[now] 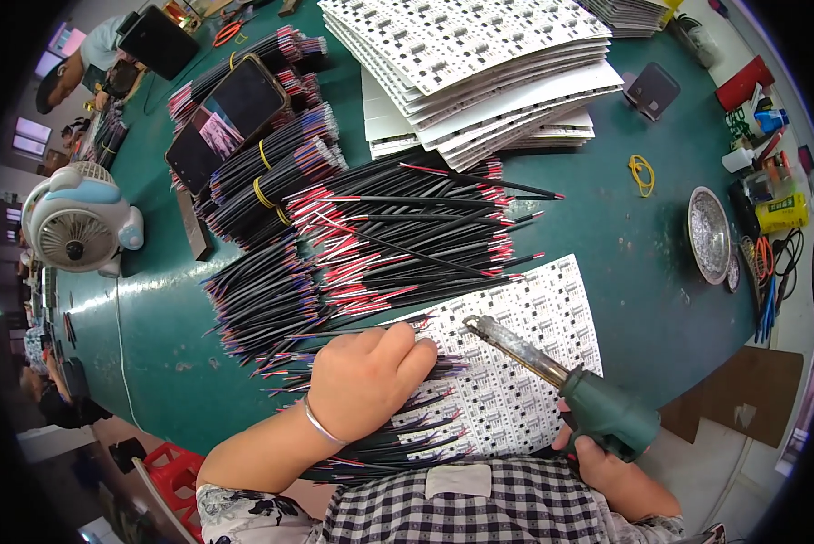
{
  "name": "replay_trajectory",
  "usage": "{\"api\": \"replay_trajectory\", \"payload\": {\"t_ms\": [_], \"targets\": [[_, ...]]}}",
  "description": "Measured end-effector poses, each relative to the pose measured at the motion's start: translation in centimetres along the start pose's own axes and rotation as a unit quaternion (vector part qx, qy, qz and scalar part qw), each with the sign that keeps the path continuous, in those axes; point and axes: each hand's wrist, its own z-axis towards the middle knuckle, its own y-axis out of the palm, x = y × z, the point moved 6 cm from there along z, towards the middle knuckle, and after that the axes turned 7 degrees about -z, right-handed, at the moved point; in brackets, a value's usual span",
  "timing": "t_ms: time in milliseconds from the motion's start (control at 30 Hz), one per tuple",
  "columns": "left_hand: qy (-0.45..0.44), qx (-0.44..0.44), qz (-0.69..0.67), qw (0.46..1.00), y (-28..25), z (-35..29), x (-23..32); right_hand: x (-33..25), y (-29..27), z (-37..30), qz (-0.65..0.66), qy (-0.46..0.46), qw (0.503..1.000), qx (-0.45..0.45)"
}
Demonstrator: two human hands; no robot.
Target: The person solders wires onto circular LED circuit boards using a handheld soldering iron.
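Note:
My right hand (pixel 597 462) is wrapped round the dark green handle of a soldering gun (pixel 606 412). The gun's long metal barrel points up and left, with its tip above a white circuit board panel (pixel 525 363) printed with small dark parts. My left hand (pixel 371 372) is closed in a pinch over the board's left side, on a thin black wire whose coloured end shows by the fingertips. Rows of short black wires (pixel 416 426) with bared, coloured ends lie along the board's left part, partly hidden by my left hand and forearm.
Beyond the board lie loose black wires (pixel 425 240) and bundles tied with yellow bands (pixel 271 186), with a phone (pixel 244 95) on top. A stack of board panels (pixel 479 54) stands at the back. A small fan (pixel 76 222) is left; a metal bowl (pixel 708 236) is right.

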Motion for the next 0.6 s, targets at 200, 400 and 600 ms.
{"api": "replay_trajectory", "payload": {"t_ms": [200, 400, 600], "targets": [[-0.023, 0.026, -0.059, 0.998, 0.6, 0.1, -0.3, -0.5, -0.1, 0.1, 0.066, 0.051, 0.995, 0.058], [-0.001, 0.039, -0.057, 0.998, 0.3, -0.2, -0.2, -0.6, 0.1, 0.3, 0.065, 0.057, 0.995, 0.045], [0.019, 0.026, -0.008, 0.999, 0.3, -0.4, 0.2, -1.2, 0.1, 0.4, 0.005, 0.011, 1.0, 0.014]]}}
